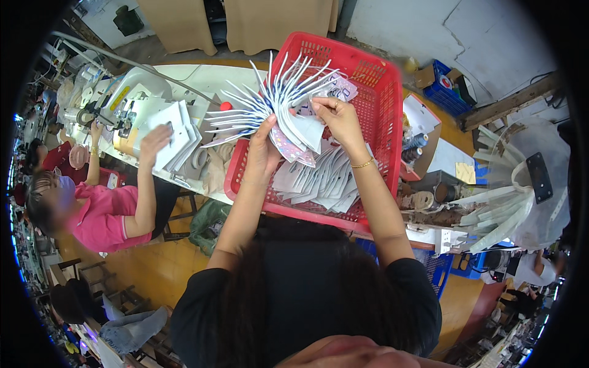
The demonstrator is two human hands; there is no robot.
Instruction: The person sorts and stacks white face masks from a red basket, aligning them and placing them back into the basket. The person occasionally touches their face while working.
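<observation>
A thick bundle of white fabric pieces with blue edging (279, 101) is fanned out above a red plastic basket (394, 132). My left hand (261, 153) grips the bundle at its lower left, thumb on top. A pink patterned piece (291, 147) shows on its near side. At the bundle's right side my right hand (341, 122) is closed in a pinch; whatever lies between the fingertips is too small to make out. Below, inside the basket, rests a pile of similar white pieces (322, 179). Another pink printed piece (343, 89) lies behind my right hand.
On the left a co-worker in a pink shirt (107, 211) handles white pieces (175, 132) by a sewing machine (144, 86). Thread cones (416, 142) sit in a carton right of the basket. Further right hangs a clear plastic bag (534, 208) near white strips.
</observation>
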